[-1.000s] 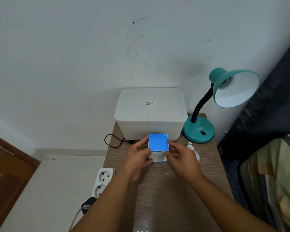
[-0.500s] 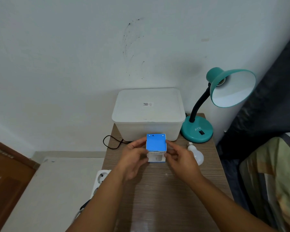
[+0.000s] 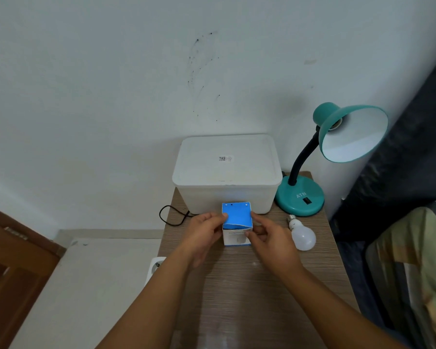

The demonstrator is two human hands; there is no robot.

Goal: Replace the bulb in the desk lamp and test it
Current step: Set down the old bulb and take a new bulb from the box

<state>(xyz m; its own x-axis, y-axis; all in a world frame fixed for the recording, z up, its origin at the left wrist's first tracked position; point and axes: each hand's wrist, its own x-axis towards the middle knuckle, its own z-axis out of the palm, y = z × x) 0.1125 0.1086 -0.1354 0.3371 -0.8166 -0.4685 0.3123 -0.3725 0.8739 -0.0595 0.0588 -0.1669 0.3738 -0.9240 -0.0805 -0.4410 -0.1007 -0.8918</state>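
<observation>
A wooden table [image 3: 249, 298] is seen bearing a white bin [image 3: 227, 172] and a teal lamp [image 3: 312, 172], its socket bare. A blue box [image 3: 237, 222] is gripped between the left hand [image 3: 204, 235] and right hand [image 3: 269, 238]. A loose bulb [image 3: 303, 235] lies just right of them.

Soft, even daylight fills the scene, fairly bright, with a cool bluish cast on the white wall [image 3: 111, 84]. Shadows are faint: a diffuse dark patch sits on the wall left of the teal desk lamp [image 3: 337, 147], whose shade interior glows pale. A small glare spot shows on the wooden surface [image 3: 237, 285]. Wide-angle distortion bends the edges, and the forearms at the bottom look slightly soft.
</observation>
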